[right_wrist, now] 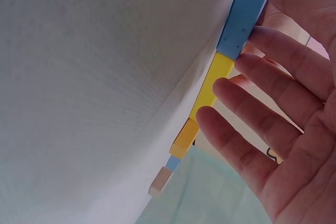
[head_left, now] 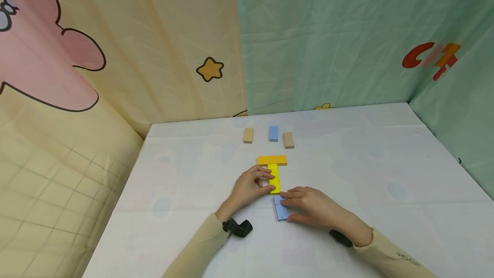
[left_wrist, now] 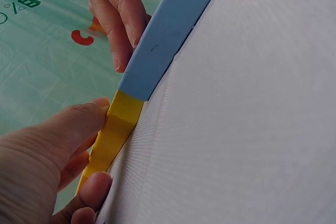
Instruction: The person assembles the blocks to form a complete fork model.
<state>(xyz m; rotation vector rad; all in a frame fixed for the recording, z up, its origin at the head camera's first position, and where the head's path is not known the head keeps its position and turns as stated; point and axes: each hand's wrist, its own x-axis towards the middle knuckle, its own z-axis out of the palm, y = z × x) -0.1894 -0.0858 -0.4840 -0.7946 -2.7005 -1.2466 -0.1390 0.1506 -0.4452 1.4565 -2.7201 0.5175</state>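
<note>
Table [head_left: 347,158]: white cover; carries seven entries.

Orange block [head_left: 272,160]: flat, lengthwise from left to right, between far and near edges.

Yellow block [head_left: 275,182]: flat, its length pointing to the near edge; far end meets the middle of the orange block, making a T.

Near blue block [head_left: 281,213]: at the yellow block's near end, apparently touching it; one piece or two side by side, cannot tell.

Far blue block [head_left: 273,133], left tan block [head_left: 248,135], right tan block [head_left: 288,140]: three small pieces, apart, toward the far edge.

Left hand [head_left: 247,185]: half closed, bent fingers and thumb lightly holding the yellow block.

Right hand [head_left: 312,207]: spread, fingers nearly straight, touching the near blue block along its right side; nothing gripped.

Step in hand, as judged: squaring the near blue block to the yellow one. Next move probably calls for steadying yellow with the left and a slight sideways nudge from the right, without breaking the joint with orange.
</note>
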